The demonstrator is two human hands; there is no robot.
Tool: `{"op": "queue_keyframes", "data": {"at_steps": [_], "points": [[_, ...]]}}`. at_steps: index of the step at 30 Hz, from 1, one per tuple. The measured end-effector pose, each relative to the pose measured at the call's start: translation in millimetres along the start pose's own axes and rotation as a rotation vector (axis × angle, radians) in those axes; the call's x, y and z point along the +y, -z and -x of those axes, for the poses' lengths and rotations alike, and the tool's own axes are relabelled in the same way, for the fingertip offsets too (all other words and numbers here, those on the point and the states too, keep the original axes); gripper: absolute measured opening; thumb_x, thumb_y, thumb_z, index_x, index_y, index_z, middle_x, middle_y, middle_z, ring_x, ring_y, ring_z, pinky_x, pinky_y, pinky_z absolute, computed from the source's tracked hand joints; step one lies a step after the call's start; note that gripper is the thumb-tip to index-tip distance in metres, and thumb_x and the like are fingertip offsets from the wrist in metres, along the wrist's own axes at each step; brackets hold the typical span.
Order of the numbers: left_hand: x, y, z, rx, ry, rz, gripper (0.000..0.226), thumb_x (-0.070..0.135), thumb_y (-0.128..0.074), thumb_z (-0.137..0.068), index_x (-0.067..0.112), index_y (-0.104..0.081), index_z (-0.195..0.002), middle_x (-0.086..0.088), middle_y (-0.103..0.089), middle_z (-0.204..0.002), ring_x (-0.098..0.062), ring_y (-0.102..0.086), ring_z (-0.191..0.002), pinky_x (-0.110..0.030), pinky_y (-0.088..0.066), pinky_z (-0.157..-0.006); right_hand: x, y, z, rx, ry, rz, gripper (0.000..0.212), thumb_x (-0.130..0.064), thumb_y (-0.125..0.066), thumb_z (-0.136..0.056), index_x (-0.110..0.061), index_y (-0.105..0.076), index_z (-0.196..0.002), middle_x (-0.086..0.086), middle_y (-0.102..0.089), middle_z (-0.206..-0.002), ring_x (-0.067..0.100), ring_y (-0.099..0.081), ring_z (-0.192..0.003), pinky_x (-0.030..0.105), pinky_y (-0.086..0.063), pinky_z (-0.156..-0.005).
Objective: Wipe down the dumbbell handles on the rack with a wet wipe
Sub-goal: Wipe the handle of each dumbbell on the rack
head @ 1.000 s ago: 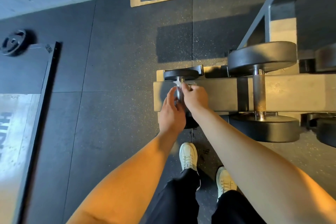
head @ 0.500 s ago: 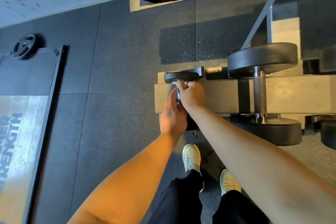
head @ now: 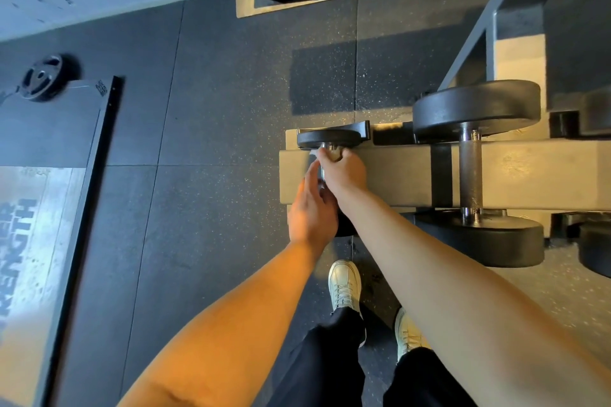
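You are in a gym; dumbbells [head: 471,172] sit on a rack [head: 393,175] above speckled rubber floor [head: 231,109]; a weight plate [head: 43,78] lies nearby.

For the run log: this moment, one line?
right hand: grips wet wipe on small dumbbell handle | left hand: beside handle | large dumbbell: untouched
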State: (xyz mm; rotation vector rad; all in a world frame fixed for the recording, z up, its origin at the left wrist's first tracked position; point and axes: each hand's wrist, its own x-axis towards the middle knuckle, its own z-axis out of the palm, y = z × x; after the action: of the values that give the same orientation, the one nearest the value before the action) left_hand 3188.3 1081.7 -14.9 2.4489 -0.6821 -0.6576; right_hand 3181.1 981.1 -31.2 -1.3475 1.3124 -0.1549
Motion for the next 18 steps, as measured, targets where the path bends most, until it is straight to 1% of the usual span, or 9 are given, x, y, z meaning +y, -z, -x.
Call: {"op": "queue_keyframes", "data": {"at_steps": [3, 6, 8, 10, 12, 13, 15, 16, 18], "points": [[-0.8, -0.3, -1.4, 0.005, 0.021, 0.001, 0.056, 0.032, -0.046, -0.105, 0.046, -0.022, -0.154, 0.016, -0.058, -0.132, -0.001, -0.057, -0.101, -0.032, -0.053, -0.086, -4.2, -0.4, -2.6, 0.028, 0.017, 0.022, 0.044, -0.048, -0.057, -0.096, -0.008, -0.065, -0.112, 0.009, -0.070, -0.108, 0.027, -0.068, -0.098, 0.042, -0.058, -0.086], [-0.3, -1.1, -0.8, 0.031, 0.031, 0.003, 0.059, 0.033, -0.050, -0.104, 0.040, -0.024, -0.156, 0.012, -0.061, -0.130, -0.008, -0.062, -0.101, -0.034, -0.055, -0.083, 7.4, 0.6, 6.3, 0.015, 0.048, 0.096, 0.042, -0.049, -0.054, -0.098, -0.010, -0.065, -0.110, 0.007, -0.071, -0.104, 0.025, -0.068, -0.094, 0.040, -0.058, -0.083], [1.2, -0.3, -0.4, 0.031, 0.050, 0.002, 0.059, 0.032, -0.051, -0.103, 0.037, -0.025, -0.156, 0.011, -0.059, -0.136, -0.013, -0.065, -0.106, -0.038, -0.056, -0.085, 14.5, 3.2, 9.5, 0.016, 0.054, 0.169, 0.042, -0.051, -0.054, -0.098, -0.012, -0.066, -0.105, 0.005, -0.072, -0.097, 0.025, -0.069, -0.090, 0.039, -0.059, -0.079], [0.9, 0.0, -0.1, 0.015, 0.060, 0.010, 0.060, 0.029, -0.050, -0.102, 0.038, -0.026, -0.156, 0.010, -0.056, -0.141, -0.015, -0.065, -0.108, -0.038, -0.056, -0.085, 14.8, 5.2, 7.8, -0.002, 0.042, 0.183, 0.043, -0.054, -0.056, -0.095, -0.013, -0.068, -0.098, 0.004, -0.072, -0.090, 0.023, -0.070, -0.084, 0.040, -0.060, -0.075], [0.8, 0.9, -1.0, 0.003, 0.055, 0.031, 0.059, 0.027, -0.049, -0.101, 0.037, -0.027, -0.155, 0.011, -0.053, -0.142, -0.013, -0.063, -0.106, -0.036, -0.054, -0.082, 6.7, 5.3, 2.9, -0.012, 0.014, 0.169, 0.045, -0.057, -0.060, -0.091, -0.013, -0.070, -0.094, 0.002, -0.072, -0.084, 0.021, -0.071, -0.078, 0.039, -0.061, -0.071], [1.0, 1.5, -1.5, -0.002, 0.056, 0.038, 0.059, 0.027, -0.049, -0.101, 0.035, -0.028, -0.156, 0.011, -0.052, -0.142, -0.010, -0.061, -0.103, -0.034, -0.051, -0.079, 1.0, 4.4, -0.1, -0.003, 0.001, 0.165, 0.046, -0.058, -0.061, -0.089, -0.014, -0.071, -0.093, 0.002, -0.072, -0.083, 0.021, -0.071, -0.076, 0.039, -0.061, -0.070], [-0.3, 2.2, -1.9, -0.010, 0.063, 0.030, 0.058, 0.026, -0.048, -0.103, 0.031, -0.029, -0.157, 0.011, -0.048, -0.144, -0.002, -0.054, -0.097, -0.028, -0.044, -0.078, -9.4, 1.9, -5.5, 0.036, -0.017, 0.163, 0.045, -0.057, -0.063, -0.088, -0.013, -0.072, -0.094, 0.003, -0.073, -0.085, 0.022, -0.071, -0.078, 0.039, -0.061, -0.071], [-1.5, 2.1, -1.9, -0.006, 0.061, 0.027, 0.057, 0.026, -0.048, -0.103, 0.030, -0.029, -0.157, 0.011, -0.047, -0.145, -0.001, -0.052, -0.096, -0.027, -0.042, -0.079, -12.6, -0.3, -6.4, 0.051, -0.020, 0.167, 0.045, -0.056, -0.062, -0.089, -0.012, -0.072, -0.095, 0.004, -0.073, -0.086, 0.023, -0.071, -0.079, 0.038, -0.061, -0.072], [-3.4, 1.8, -3.7, 0.015, 0.079, 0.055, 0.057, 0.023, -0.047, -0.102, 0.029, -0.031, -0.156, 0.012, -0.048, -0.143, -0.003, -0.054, -0.098, -0.031, -0.045, -0.082, -14.5, -4.4, -4.7, 0.056, -0.004, 0.208, 0.046, -0.055, -0.058, -0.092, -0.011, -0.071, -0.096, 0.005, -0.073, -0.089, 0.024, -0.070, -0.083, 0.037, -0.060, -0.073]]}}
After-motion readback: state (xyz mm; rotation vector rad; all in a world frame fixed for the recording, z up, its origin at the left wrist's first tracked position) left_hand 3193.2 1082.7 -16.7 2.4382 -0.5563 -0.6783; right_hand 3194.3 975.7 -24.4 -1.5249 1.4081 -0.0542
